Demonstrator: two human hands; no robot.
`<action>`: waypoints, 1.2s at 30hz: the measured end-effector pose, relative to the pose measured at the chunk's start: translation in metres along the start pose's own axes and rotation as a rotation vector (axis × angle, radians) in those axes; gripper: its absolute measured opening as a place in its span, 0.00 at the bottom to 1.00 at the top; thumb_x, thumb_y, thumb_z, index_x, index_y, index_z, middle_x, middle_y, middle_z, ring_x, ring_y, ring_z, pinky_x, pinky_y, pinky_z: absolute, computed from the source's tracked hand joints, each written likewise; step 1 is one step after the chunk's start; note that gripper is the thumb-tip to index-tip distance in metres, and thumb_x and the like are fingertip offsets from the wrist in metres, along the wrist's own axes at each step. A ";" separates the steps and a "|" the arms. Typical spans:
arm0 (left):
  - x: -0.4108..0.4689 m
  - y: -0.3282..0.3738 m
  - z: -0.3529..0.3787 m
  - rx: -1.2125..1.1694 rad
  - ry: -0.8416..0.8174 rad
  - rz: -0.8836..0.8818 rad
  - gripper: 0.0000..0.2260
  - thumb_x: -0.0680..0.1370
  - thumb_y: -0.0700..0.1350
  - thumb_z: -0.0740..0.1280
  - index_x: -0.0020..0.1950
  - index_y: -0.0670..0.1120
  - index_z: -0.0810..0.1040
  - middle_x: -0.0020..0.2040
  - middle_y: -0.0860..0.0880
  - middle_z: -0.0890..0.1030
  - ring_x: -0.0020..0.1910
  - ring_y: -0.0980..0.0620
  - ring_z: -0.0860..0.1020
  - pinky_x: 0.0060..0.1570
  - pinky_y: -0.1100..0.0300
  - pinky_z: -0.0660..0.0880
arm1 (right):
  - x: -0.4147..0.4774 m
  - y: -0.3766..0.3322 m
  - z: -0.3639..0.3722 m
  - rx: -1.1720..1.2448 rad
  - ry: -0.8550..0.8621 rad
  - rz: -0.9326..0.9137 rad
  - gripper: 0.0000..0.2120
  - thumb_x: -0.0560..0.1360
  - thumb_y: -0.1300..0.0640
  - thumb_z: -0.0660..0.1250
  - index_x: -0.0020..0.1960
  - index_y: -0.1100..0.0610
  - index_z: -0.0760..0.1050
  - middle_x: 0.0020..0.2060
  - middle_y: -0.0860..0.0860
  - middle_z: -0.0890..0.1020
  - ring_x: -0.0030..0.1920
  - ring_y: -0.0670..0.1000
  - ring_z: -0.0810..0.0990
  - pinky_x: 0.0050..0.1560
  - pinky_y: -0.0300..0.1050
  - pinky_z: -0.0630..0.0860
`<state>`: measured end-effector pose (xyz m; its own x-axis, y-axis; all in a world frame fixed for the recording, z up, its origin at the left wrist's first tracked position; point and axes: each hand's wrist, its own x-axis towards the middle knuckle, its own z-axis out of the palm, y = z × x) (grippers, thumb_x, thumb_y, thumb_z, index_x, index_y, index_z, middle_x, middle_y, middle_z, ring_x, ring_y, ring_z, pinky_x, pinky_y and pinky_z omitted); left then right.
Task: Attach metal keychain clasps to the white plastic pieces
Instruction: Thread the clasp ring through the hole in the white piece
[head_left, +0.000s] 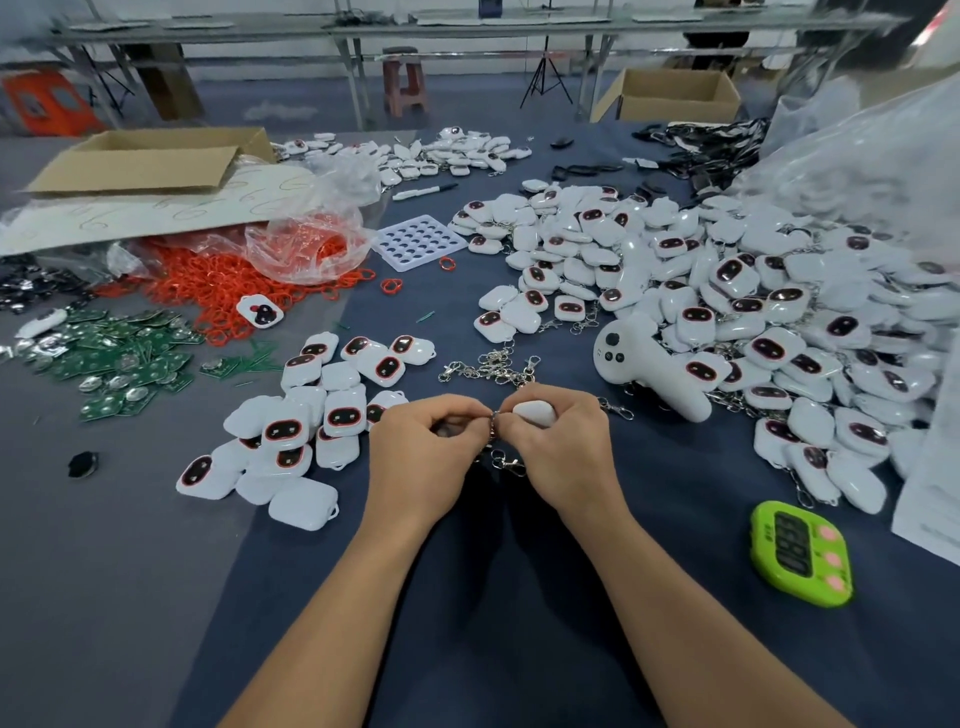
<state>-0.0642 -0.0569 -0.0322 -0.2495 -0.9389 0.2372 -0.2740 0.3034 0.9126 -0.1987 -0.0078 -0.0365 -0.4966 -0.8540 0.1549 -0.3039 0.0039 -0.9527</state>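
Fingers (460, 415) of L hand (421, 457) are curled in, thumb + index pinching the ring end of a metal clasp (511, 464) right where both hands meet. R hand (569, 447) fingers are wrapped round a white plastic piece (535, 412), w/ only its top edge showing above the knuckles. Piece sits at 3 o'clock of the ring, just beside it; can't tell if the ring is through the piece. Clasp's chain + hook hang at 6 o'clock from the pinch, btwn the wrists.

Counter (519, 623) has a dark blue cloth. From the hands:
- 12 o'clock, near: loose clasps (493, 366) in a small tangle.
- 9–10 o'clock: small pile of white pieces (311, 415), no chains seen on them.
- 1–3 o'clock: big heap of white pieces (727, 291), many w/ chains, and a white controller (644, 364) lying at its near edge.
- 4 o'clock: green timer (800, 553).
- 10–11 o'clock, farther: green circuit boards (119, 364), orange rings (218, 286) spilling from a clear bag, white tray (418, 241), marker (423, 191), open cardboard box (145, 161).
- 2 o'clock, far: large clear plastic bag (857, 166).

Room behind: grey floor, metal-frame tables, a stool (402, 78), a tripod (545, 73), a second box (675, 96).
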 end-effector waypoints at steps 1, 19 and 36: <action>0.000 0.000 0.000 0.005 -0.008 0.003 0.13 0.71 0.40 0.74 0.38 0.60 0.86 0.32 0.59 0.83 0.30 0.64 0.77 0.33 0.74 0.70 | 0.000 0.000 0.000 -0.003 -0.004 -0.002 0.11 0.69 0.63 0.74 0.34 0.48 0.81 0.29 0.43 0.81 0.31 0.40 0.77 0.34 0.32 0.73; 0.003 -0.001 -0.012 -0.034 -0.179 -0.014 0.16 0.70 0.34 0.74 0.38 0.57 0.87 0.29 0.58 0.81 0.29 0.63 0.74 0.32 0.73 0.69 | 0.000 0.000 -0.004 -0.033 -0.108 0.016 0.07 0.67 0.59 0.69 0.37 0.48 0.83 0.33 0.45 0.84 0.34 0.43 0.81 0.36 0.40 0.79; 0.005 -0.001 -0.038 0.273 0.367 -0.159 0.08 0.64 0.55 0.68 0.42 0.63 0.80 0.33 0.63 0.80 0.34 0.58 0.78 0.41 0.55 0.78 | -0.025 -0.014 0.011 -0.340 -0.267 -0.364 0.10 0.73 0.60 0.62 0.51 0.46 0.71 0.33 0.46 0.72 0.36 0.45 0.72 0.38 0.35 0.66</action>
<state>-0.0296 -0.0688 -0.0194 0.1456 -0.9576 0.2484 -0.5281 0.1371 0.8380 -0.1732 0.0079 -0.0294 -0.1011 -0.9336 0.3438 -0.6838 -0.1858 -0.7056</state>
